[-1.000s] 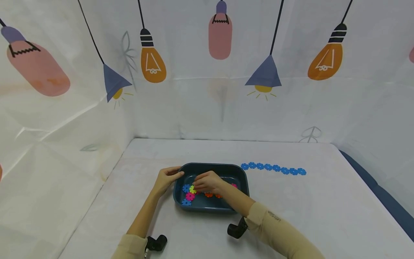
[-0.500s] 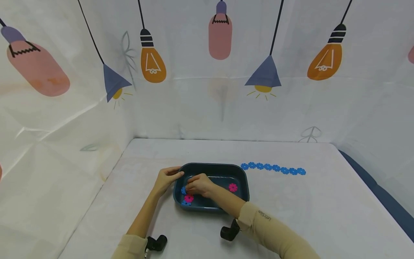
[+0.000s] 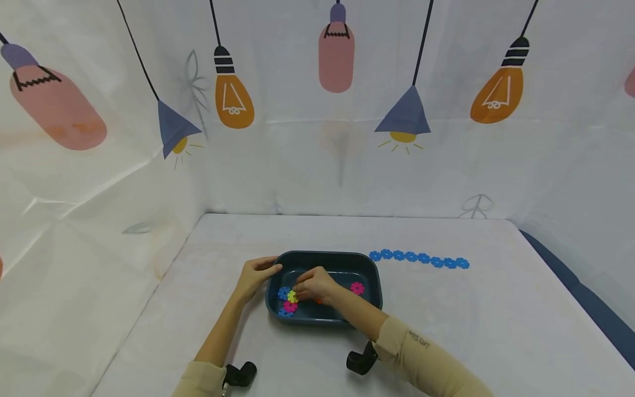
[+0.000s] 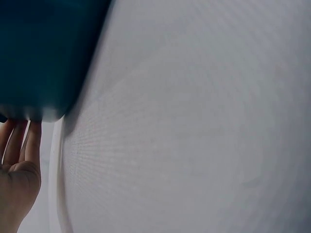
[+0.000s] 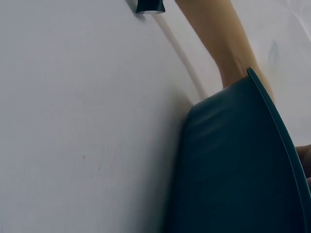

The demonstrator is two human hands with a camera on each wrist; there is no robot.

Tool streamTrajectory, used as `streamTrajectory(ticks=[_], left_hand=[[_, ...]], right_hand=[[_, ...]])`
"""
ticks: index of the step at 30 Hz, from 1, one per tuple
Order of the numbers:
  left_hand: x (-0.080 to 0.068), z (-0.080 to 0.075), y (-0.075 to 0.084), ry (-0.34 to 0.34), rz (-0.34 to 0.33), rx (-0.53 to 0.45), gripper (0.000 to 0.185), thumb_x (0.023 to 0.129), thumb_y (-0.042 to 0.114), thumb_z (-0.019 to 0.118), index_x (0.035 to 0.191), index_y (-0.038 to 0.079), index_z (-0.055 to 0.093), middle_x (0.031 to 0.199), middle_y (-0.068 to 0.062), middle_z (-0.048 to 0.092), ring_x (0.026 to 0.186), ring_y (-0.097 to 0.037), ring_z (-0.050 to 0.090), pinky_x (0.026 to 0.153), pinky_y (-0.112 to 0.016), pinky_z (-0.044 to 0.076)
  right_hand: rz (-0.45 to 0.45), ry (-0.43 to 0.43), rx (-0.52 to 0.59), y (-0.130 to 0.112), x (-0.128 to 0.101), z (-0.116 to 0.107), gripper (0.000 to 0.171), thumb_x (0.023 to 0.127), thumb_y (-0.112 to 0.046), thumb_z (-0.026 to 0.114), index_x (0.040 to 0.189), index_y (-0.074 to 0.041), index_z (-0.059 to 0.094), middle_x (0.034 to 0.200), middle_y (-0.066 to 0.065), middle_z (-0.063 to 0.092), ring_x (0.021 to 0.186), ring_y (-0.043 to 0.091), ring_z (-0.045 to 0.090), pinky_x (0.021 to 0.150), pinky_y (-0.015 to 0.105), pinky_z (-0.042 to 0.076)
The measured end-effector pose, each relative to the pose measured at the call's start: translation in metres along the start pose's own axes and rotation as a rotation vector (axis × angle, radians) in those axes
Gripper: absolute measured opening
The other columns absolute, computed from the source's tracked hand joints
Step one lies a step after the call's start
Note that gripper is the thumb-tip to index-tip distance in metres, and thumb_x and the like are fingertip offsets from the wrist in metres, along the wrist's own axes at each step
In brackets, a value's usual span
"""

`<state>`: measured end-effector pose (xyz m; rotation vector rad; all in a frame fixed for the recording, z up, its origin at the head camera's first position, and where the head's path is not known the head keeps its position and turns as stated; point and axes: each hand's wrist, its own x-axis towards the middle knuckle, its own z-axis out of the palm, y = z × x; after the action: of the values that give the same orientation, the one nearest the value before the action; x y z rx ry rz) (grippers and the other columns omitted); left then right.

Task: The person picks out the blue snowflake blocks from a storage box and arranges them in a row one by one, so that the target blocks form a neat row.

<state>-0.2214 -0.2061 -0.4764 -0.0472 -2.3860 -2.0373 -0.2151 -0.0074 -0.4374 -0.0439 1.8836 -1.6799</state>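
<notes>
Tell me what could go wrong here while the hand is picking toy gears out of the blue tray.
The right hand reaches among clustered gears in the tray, so it may well lift or knock a neighbouring piece along with the one it wants. The left hand holds only the tray's left rim; a tug might slide the tray toward the row of blue gears and break that line.

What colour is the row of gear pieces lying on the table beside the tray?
Blue, all of the row of gear pieces; the head view shows it best.
</notes>
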Motion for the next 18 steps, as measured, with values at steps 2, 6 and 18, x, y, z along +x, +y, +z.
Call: streamTrajectory(ticks=[2,6,18], left_hand=[[0.0,0.0,0.0,0.002,-0.004,-0.003,0.037,0.087,0.013,0.068,0.118,-0.006,0.062,0.117,-0.021,0.063,0.103,-0.02,0.063,0.085,-0.026,0.052],[0.0,0.0,-0.001,0.002,0.0,-0.006,0.038,0.087,0.012,0.067,0.119,-0.008,0.061,0.117,-0.022,0.063,0.101,-0.016,0.063,0.084,-0.025,0.052],[0.001,-0.001,-0.002,-0.016,0.009,-0.039,0.038,0.086,0.011,0.067,0.118,-0.009,0.061,0.116,-0.023,0.063,0.096,-0.01,0.064,0.082,-0.023,0.052]], right_hand=[[-0.002,-0.007,0.004,0.001,0.001,0.003,0.034,0.085,0.006,0.063,0.116,0.017,0.057,0.101,0.021,0.066,0.089,0.029,0.068,0.078,0.035,0.055],[0.018,0.002,0.023,0.0,0.005,0.009,0.033,0.085,0.006,0.064,0.116,0.016,0.057,0.098,0.02,0.067,0.089,0.028,0.068,0.077,0.034,0.055],[-0.012,-0.016,0.008,0.001,0.006,0.01,0.035,0.085,0.003,0.065,0.118,0.013,0.058,0.105,0.021,0.065,0.096,0.028,0.066,0.083,0.037,0.053]])
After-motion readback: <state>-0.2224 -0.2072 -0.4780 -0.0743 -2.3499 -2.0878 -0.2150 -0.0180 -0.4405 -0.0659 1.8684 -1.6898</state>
